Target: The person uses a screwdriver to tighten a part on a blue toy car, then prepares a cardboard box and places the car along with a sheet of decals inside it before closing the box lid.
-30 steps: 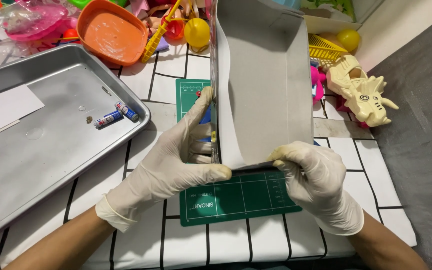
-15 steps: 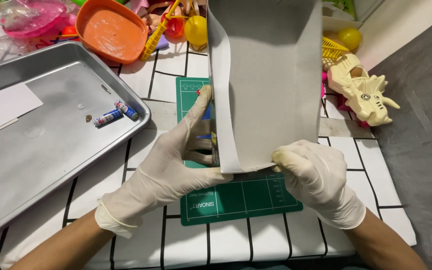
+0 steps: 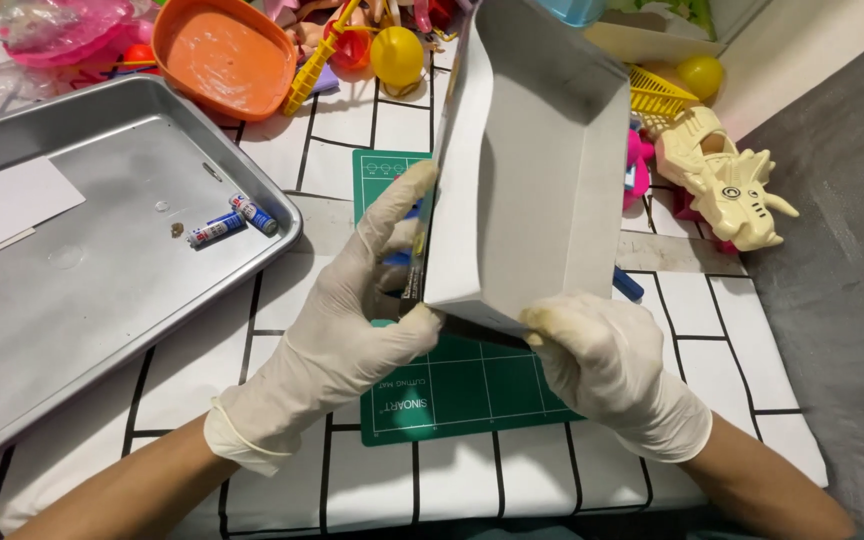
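A grey folded cardboard box (image 3: 537,170), judged light, stiff yet crushable, is held upright above the green cutting mat (image 3: 452,385), clamped at its lower corners by the gloved left hand (image 3: 347,330) and right hand (image 3: 607,365).

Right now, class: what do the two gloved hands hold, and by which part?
Both hold the grey folded cardboard box: left hand along its left side edge, right hand at its lower right corner, above the green cutting mat.
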